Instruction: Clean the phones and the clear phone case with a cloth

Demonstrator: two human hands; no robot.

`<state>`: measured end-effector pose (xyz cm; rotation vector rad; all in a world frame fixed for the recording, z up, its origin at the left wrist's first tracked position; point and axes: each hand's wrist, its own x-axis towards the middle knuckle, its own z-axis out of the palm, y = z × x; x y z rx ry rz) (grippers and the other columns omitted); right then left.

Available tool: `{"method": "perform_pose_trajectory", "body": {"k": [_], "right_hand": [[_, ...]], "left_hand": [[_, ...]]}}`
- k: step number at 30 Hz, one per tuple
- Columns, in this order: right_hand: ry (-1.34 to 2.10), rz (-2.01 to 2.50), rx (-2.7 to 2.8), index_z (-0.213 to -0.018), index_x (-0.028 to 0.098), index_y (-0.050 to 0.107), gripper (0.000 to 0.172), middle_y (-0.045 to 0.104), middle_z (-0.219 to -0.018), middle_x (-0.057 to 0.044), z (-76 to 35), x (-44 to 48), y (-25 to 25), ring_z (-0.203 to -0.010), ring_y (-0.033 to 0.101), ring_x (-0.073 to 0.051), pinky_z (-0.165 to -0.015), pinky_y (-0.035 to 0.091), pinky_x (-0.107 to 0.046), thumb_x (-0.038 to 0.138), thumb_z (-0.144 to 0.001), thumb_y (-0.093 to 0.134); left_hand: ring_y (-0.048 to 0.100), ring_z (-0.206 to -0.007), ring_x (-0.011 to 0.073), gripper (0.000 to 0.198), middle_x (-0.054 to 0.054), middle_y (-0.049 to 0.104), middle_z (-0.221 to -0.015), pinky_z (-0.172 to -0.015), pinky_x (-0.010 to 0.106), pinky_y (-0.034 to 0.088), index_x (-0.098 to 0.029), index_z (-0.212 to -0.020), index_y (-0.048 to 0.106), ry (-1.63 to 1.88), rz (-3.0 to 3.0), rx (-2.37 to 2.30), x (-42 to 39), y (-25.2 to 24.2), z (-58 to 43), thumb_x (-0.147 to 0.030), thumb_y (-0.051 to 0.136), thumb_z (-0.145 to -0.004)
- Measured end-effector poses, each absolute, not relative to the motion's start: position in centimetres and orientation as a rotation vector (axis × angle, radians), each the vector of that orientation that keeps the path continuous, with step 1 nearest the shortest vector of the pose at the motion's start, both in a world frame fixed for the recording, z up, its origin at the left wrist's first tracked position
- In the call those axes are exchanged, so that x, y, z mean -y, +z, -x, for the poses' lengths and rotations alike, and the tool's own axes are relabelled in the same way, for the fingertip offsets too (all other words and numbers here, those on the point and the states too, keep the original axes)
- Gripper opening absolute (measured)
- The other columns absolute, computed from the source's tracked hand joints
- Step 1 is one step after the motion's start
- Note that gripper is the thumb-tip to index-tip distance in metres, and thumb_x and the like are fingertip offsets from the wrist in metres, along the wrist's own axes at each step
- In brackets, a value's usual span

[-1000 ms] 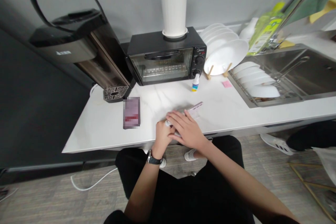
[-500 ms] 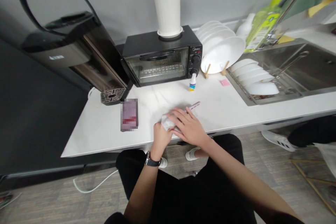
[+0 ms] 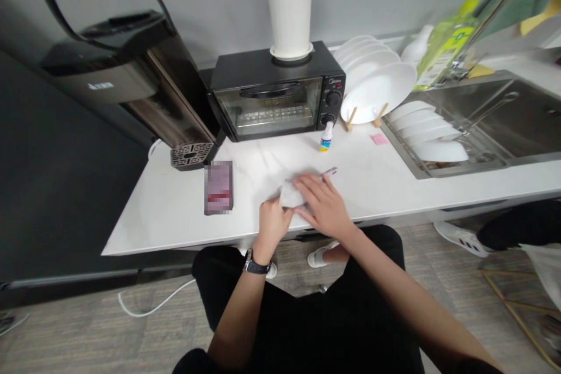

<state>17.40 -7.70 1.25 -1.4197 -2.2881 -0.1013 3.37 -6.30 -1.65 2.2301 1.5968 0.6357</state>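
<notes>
Over the counter near its front edge, my left hand [image 3: 273, 221] is closed at the near left end of a thin pinkish phone [image 3: 332, 172]. My right hand [image 3: 323, 204] lies across the phone with its fingers stretched, pressing a white wipe [image 3: 288, 195] onto it. Most of the phone is hidden under the wipe and fingers; only its far right end sticks out. Beyond my hands stands a small white bottle [image 3: 326, 138] with a blue and yellow label. To the left lies a flat purple rectangular thing [image 3: 218, 187], blurred by pixels.
A toaster oven [image 3: 272, 102] bearing a white utensil pot [image 3: 290, 17] stands behind. A tall black drink dispenser [image 3: 175, 93] is at left. Racked plates [image 3: 379, 90], a pink note [image 3: 379, 139] and a sink [image 3: 504, 152] are right. Another person's shoe [image 3: 460, 238] shows below.
My right hand has slid slightly to the right over the phone, and more of the white wipe shows between my hands. The whole view has shifted a little.
</notes>
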Motion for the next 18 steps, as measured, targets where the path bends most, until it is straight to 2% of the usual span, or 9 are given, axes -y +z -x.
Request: {"method": "perform_pose_trajectory", "body": {"k": [3,5,9,11,15,18], "right_hand": [[-0.157,1.638,2.072,-0.113,0.017,0.027,0.047,0.031,-0.116,-0.009,-19.1,6.9,1.3,-0.110,0.015,-0.022,-0.088,0.014,-0.045,0.033,-0.070,0.037],[-0.155,1.644,2.082,-0.113,0.017,0.027,0.048,0.029,-0.117,-0.008,-18.7,7.3,1.3,-0.110,0.013,-0.023,-0.088,0.012,-0.047,0.034,-0.069,0.038],[-0.063,1.330,2.381,-0.114,0.022,0.024,0.050,0.024,-0.121,-0.001,-16.4,8.5,1.2,-0.111,0.013,-0.020,-0.090,0.015,-0.042,0.039,-0.068,0.037],[-0.039,1.310,2.400,-0.115,0.023,0.022,0.050,0.024,-0.121,0.000,-16.7,8.4,1.3,-0.111,0.014,-0.019,-0.091,0.014,-0.040,0.039,-0.070,0.034],[-0.076,1.606,2.132,-0.116,0.019,0.021,0.048,0.025,-0.120,-0.004,-19.4,7.4,1.4,-0.111,0.011,-0.021,-0.090,0.009,-0.044,0.035,-0.072,0.032],[-0.092,1.624,2.094,-0.116,0.017,0.022,0.050,0.025,-0.120,-0.005,-19.2,7.7,1.3,-0.111,0.010,-0.023,-0.089,0.010,-0.045,0.035,-0.071,0.034]], "left_hand": [[0.050,-0.066,0.0148,0.021,0.004,0.057,-0.075,-0.059,0.024,0.036,-0.021,-0.087,0.050,0.689,-2.238,-1.563,6.6,-1.3,-3.4,-0.029,0.037,-0.074],[0.050,-0.068,0.0146,0.020,0.004,0.056,-0.076,-0.060,0.023,0.036,-0.020,-0.088,0.050,0.707,-2.254,-1.551,6.6,-1.4,-3.4,-0.027,0.037,-0.073],[0.049,-0.057,0.0135,0.015,0.005,0.056,-0.064,-0.055,0.023,0.036,-0.016,-0.071,0.054,0.675,-2.285,-1.556,6.4,-1.9,-3.1,-0.018,0.039,-0.071],[0.050,-0.057,0.0133,0.015,0.004,0.055,-0.062,-0.055,0.023,0.037,-0.016,-0.068,0.054,0.670,-2.292,-1.551,6.4,-1.9,-3.2,-0.018,0.039,-0.071],[0.051,-0.066,0.0146,0.019,0.004,0.056,-0.074,-0.058,0.024,0.037,-0.019,-0.086,0.051,0.714,-2.287,-1.535,6.5,-1.4,-3.6,-0.025,0.038,-0.072],[0.052,-0.066,0.0154,0.020,0.003,0.056,-0.074,-0.058,0.025,0.039,-0.021,-0.088,0.050,0.742,-2.266,-1.520,6.6,-1.4,-3.7,-0.024,0.039,-0.072]]}}
